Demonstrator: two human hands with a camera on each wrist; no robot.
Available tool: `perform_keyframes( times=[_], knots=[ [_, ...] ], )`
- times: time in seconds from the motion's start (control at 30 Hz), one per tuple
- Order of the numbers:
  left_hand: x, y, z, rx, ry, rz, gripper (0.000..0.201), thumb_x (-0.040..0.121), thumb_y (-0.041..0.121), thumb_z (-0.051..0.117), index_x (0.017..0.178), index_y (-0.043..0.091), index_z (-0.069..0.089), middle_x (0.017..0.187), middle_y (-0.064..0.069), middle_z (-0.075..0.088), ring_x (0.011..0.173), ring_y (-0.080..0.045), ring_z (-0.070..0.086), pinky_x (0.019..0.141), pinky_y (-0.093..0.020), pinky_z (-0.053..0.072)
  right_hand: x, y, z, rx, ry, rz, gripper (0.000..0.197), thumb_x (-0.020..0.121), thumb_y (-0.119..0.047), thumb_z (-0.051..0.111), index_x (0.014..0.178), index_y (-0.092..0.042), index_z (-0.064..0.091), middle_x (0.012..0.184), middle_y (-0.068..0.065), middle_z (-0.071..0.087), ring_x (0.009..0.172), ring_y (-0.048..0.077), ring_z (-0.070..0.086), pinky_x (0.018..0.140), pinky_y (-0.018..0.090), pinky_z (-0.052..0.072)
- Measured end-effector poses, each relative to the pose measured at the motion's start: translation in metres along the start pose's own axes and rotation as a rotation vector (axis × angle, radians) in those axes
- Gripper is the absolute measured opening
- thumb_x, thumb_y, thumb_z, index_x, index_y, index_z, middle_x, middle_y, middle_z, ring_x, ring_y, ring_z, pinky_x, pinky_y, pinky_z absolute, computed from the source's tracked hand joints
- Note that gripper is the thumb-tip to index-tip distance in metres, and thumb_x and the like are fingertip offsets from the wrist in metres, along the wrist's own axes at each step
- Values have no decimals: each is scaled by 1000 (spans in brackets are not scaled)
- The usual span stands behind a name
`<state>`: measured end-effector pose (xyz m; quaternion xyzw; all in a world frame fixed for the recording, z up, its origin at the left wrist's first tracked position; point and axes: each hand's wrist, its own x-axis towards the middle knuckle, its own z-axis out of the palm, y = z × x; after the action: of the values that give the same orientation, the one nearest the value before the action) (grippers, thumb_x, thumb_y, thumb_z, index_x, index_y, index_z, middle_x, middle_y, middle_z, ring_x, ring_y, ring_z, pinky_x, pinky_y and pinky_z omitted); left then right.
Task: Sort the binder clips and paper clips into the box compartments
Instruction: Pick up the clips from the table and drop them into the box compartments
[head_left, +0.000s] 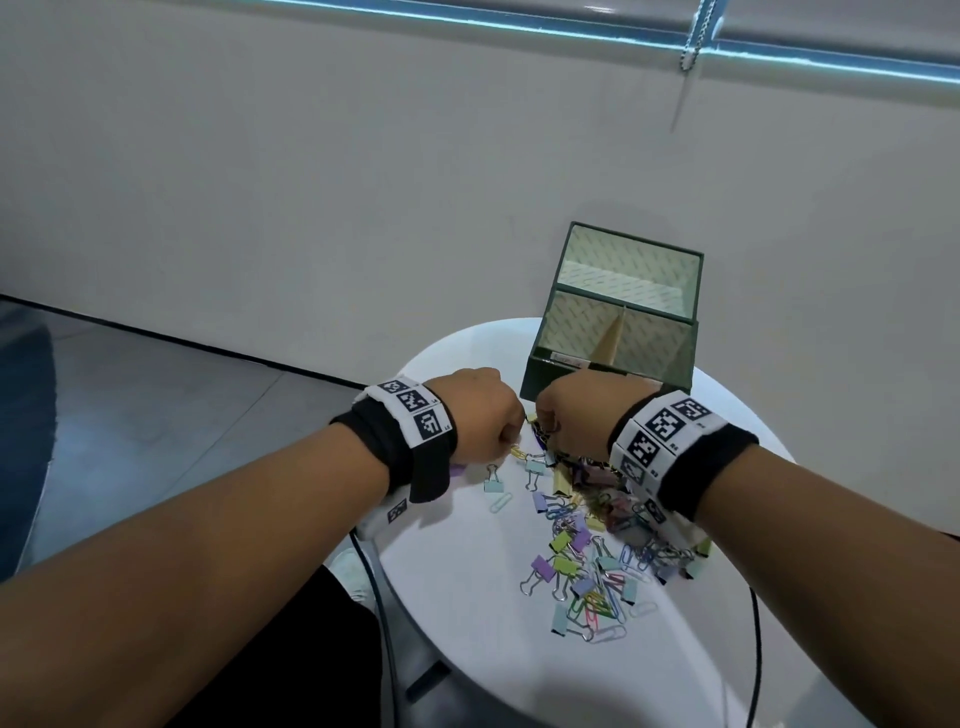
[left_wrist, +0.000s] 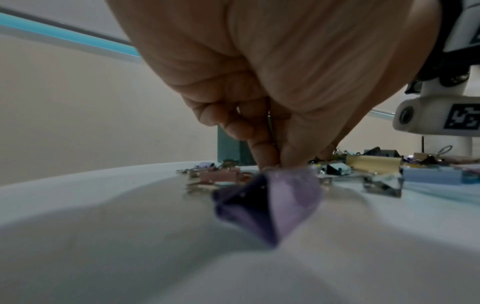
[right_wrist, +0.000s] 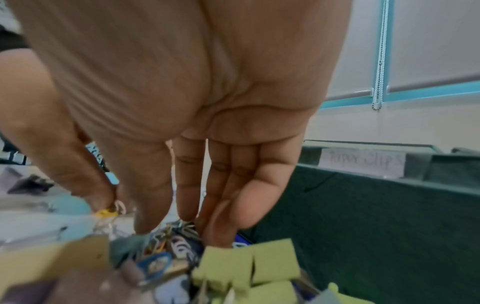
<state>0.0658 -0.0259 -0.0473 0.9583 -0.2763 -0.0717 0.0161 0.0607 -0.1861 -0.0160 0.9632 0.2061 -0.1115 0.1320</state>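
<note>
Tangle risk: left hand pinches something thin, right hand dips straight-fingered into the heap of pastel binder clips and coloured wire paper clips at frame centre; linked clips could reach the green compartment box unsorted.

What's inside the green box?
The green box shows three compartments with pale patterned lining. The back one looks empty. The two front floors are hidden by its front wall and the right hand.

Evenly lit, soft and indoor. Glossy sheen on the desk. Heavily blurred at six o'clock in both wrist views; bowed at the head view's edges.
</note>
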Motion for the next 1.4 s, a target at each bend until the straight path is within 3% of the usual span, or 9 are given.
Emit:
perform_keyframes(
  times=[0.27,0.47,0.6,0.73,0.83,0.93,1.03,1.27,1.4],
  knots=[
    [-6,-14,-27,-195,185,-61,12,89,30,58,90,26,68,86,9,65,84,-15,60,73,-27,46,5,-5,6,-11,6,46,22,93,-21,52,70,-18,51,67,-2,50,71,25,56,66,31,53],
    [-19,-42,-52,-1227,172,-203,8,97,11,61,95,6,67,76,-5,68,68,-14,64,60,-21,54,4,-4,5,46,-4,34,17,94,-28,57,97,-14,66,93,3,66,84,25,62,68,30,51],
    [-23,-50,-44,-1542,93,-335,22,100,4,50,113,9,67,75,-4,62,67,-14,63,57,-21,53,2,-4,5,135,-40,-9,20,94,-24,59,108,-19,72,108,1,70,97,23,65,79,29,53],
    [-22,-51,-31,-1699,111,-498,21,99,11,46,96,6,67,74,-6,59,58,-14,56,48,-20,47,-4,-1,3,180,-59,-37,27,92,-11,58,114,-20,71,115,-2,68,102,20,63,76,24,46],
    [-17,-48,-24,-1366,91,-495,18,95,26,59,84,11,63,69,0,49,53,-13,42,48,-23,32,-6,-1,3,173,-70,-40,29,90,-7,59,114,-18,69,113,-1,67,92,18,58,70,23,42],
    [-18,-33,-23,-508,31,-302,19,83,38,73,81,19,70,75,11,63,67,-12,54,59,-23,40,-6,-3,6,165,-87,-44,24,90,-7,59,111,-15,66,108,0,65,88,17,55,62,21,40],
    [-20,-15,-23,-68,2,-174,15,82,42,68,90,30,71,87,15,62,85,-12,57,71,-26,44,-5,-2,11,133,-66,-26,16,90,-15,62,106,-14,66,104,3,67,91,22,62,71,28,51],
    [-11,-6,-13,-4,-30,-157,16,78,40,71,91,31,73,72,16,57,81,-14,57,69,-25,44,-10,6,13,247,-47,-49,9,87,-11,59,87,-19,57,81,-6,55,71,13,48,59,20,40],
    [-10,-9,-10,-96,-50,-146,17,79,39,74,96,37,72,81,17,60,84,-11,57,76,-25,46,-13,12,12,366,-76,-14,19,78,-6,61,86,-22,56,83,-6,58,76,18,53,69,30,50]
  ],
)
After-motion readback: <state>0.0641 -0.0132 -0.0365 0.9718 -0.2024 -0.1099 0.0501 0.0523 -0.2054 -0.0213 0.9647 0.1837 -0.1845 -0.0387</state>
